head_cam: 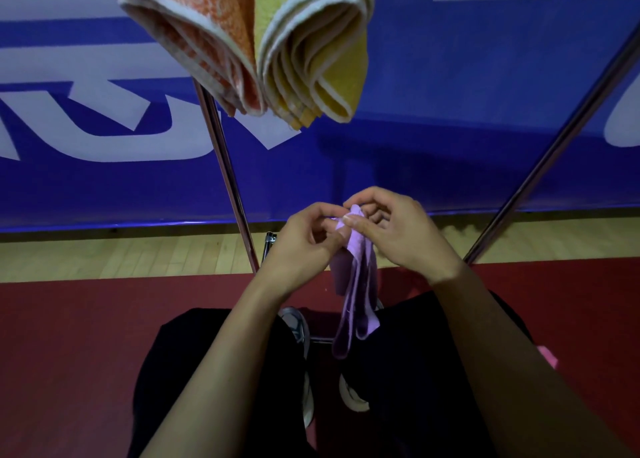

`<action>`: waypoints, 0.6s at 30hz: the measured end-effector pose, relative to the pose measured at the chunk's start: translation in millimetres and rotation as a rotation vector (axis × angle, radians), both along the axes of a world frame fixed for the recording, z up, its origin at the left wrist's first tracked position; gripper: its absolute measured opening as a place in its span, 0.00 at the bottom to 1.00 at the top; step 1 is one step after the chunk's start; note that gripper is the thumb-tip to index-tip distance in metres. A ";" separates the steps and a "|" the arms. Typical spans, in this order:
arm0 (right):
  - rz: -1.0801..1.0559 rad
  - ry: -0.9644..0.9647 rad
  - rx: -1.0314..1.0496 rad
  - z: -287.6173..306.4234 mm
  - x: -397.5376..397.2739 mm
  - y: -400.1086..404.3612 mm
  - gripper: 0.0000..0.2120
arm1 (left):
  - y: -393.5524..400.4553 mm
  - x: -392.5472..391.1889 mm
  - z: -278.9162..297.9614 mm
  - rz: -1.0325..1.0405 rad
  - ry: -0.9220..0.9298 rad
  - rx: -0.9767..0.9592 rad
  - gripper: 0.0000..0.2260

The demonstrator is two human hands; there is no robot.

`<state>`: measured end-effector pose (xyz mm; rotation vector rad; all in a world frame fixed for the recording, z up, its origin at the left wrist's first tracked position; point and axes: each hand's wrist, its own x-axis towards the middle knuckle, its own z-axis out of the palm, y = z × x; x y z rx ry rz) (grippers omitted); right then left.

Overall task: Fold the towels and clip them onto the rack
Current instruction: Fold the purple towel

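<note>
Where the red floor (86,336) meets pale wood strip and blue banner (450,128), both hands — left hand (304,242), right hand (398,232) — pinch the purple towel (353,284) between metal rack legs (228,170); orange towel (194,31) and yellow towel (318,59) hang overhead.

A lilac towel (353,284); above it an orange towel (204,38) and a yellow towel (325,59), both white-edged. Blue banner (450,111) with white lettering, maroon floor (69,336) meeting pale wood flooring (121,253).
</note>
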<state>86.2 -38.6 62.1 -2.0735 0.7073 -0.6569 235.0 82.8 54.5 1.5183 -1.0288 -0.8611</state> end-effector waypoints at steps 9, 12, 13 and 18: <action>-0.040 0.033 -0.012 2.7 -2.3 -0.5 0.05 | -1.8 1.1 -0.5 0.052 -0.038 0.026 0.07; -0.032 0.062 -0.106 7.0 -3.9 3.5 0.05 | -1.3 1.0 0.7 0.045 -0.049 0.040 0.06; -0.027 0.070 -0.130 7.8 -4.2 4.9 0.05 | -1.1 0.7 0.9 0.041 -0.058 0.038 0.05; -0.011 0.127 -0.215 6.5 -1.6 6.3 0.04 | -1.3 1.4 -2.8 0.016 -0.106 0.014 0.11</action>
